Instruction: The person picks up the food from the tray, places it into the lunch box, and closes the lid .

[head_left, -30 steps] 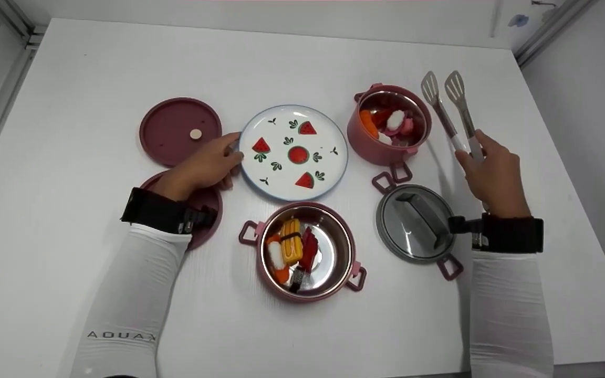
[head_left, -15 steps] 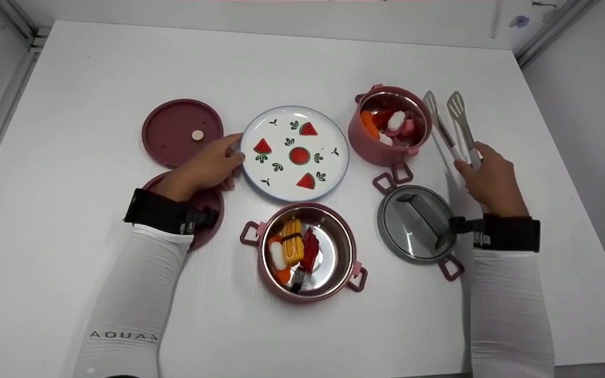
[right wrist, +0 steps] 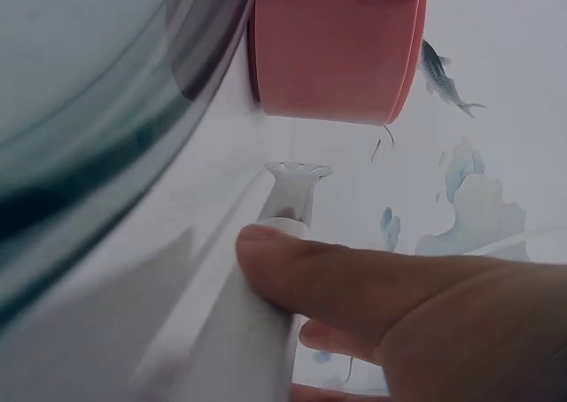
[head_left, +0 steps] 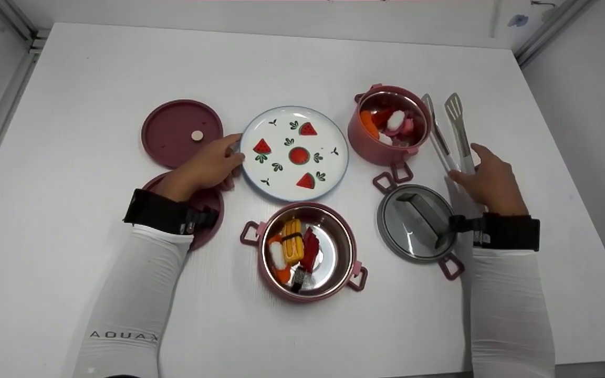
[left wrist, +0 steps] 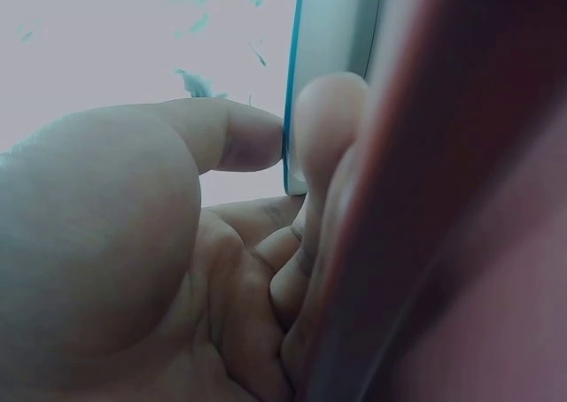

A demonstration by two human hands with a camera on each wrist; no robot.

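Note:
My left hand (head_left: 205, 165) pinches the left rim of a white plate (head_left: 281, 139) with a blue edge and watermelon prints. In the left wrist view, the thumb (left wrist: 252, 141) lies on one side of the rim (left wrist: 297, 154) and a finger on the other. On the right, my right hand (head_left: 494, 181) holds metal tongs (head_left: 462, 134) by their white handles, the slotted ends spread apart and pointing away. The tongs lie beside a pink pot (head_left: 376, 149) of toy food. The right wrist view has the thumb (right wrist: 275, 265) against a white handle (right wrist: 239, 340).
A wider pot (head_left: 334, 252), with toy sushi (head_left: 292, 249) and other pieces inside, stands in front of the plate. The grey lid (head_left: 407, 231) lies near my right wrist. Two dark red lids (head_left: 174, 126) are at left, one partly under my left forearm.
My right hand has drawn the tongs toward me and slightly left. Their slotted ends now sit lower, beside the pink pot. The left hand and the plate stay in place.

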